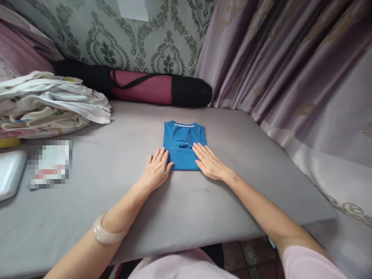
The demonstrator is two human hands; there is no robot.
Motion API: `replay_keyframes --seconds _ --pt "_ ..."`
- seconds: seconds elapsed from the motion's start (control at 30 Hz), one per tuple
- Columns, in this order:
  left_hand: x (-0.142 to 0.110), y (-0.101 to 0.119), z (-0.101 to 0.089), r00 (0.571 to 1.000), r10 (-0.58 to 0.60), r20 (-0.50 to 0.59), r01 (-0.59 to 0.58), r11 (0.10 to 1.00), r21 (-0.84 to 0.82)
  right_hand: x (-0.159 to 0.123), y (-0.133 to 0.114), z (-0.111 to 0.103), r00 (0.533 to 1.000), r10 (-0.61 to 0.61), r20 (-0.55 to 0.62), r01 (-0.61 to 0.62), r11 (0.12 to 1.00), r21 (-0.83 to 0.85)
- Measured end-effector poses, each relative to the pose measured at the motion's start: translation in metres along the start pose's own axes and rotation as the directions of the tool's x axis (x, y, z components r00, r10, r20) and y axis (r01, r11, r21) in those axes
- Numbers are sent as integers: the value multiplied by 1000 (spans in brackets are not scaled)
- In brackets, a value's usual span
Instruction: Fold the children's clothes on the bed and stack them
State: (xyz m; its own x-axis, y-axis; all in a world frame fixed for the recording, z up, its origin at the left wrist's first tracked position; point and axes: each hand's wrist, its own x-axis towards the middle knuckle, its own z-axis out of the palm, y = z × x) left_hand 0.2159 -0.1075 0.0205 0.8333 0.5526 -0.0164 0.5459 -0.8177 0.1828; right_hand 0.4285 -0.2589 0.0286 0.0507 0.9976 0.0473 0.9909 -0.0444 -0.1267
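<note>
A blue shirt (183, 159) lies folded into a small rectangle on the grey bed sheet (186, 209). Its neckline, with a white band inside, points away from me, and a buttoned placket shows below it. My left hand (158, 168) rests flat at the shirt's near left edge, fingertips touching the fabric. Across from it, my right hand (210, 162) is laid flat over the near right corner, fingers stretched out. Neither hand grasps the cloth.
A pile of light-coloured cloth (49, 104) sits at the left, with a white object (10, 172) and a blurred-out item (52, 164) in front. A black and maroon roll bag (142, 87) lies along the wall. Purple curtains (290, 69) hang at the right.
</note>
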Motion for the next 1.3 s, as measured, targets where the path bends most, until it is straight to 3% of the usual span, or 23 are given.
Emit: replay_keyframes --seconds 0.13,0.27,0.43,0.53,0.73,0.97,1.2,1.3 --pt "1 -1 -1 999 -14 35 14 1000 -2 -1 16 16 999 -10 51 6 997 74" --pt "2 -2 1 1000 -12 10 13 1000 -19 -1 19 17 998 -1 57 -5 994 108" --pt "3 -5 5 998 18 -66 -21 999 -47 5 5 3 989 93 116 -112 980 167" --pt "3 -6 7 994 35 -107 -41 997 -59 19 -11 -5 982 175 67 -184 970 161" --pt "3 -7 8 992 45 -121 -54 996 -69 52 -31 -2 983 180 -41 -177 982 65" --pt "4 -8 5 996 26 -82 -32 997 -74 59 -26 19 981 190 29 -190 982 10" --pt "3 -11 6 994 26 -107 -37 995 -96 67 -32 1 965 232 123 -245 964 104" --pt "4 -14 10 987 27 -157 -45 992 -114 80 -47 -4 968 235 85 -244 962 122"
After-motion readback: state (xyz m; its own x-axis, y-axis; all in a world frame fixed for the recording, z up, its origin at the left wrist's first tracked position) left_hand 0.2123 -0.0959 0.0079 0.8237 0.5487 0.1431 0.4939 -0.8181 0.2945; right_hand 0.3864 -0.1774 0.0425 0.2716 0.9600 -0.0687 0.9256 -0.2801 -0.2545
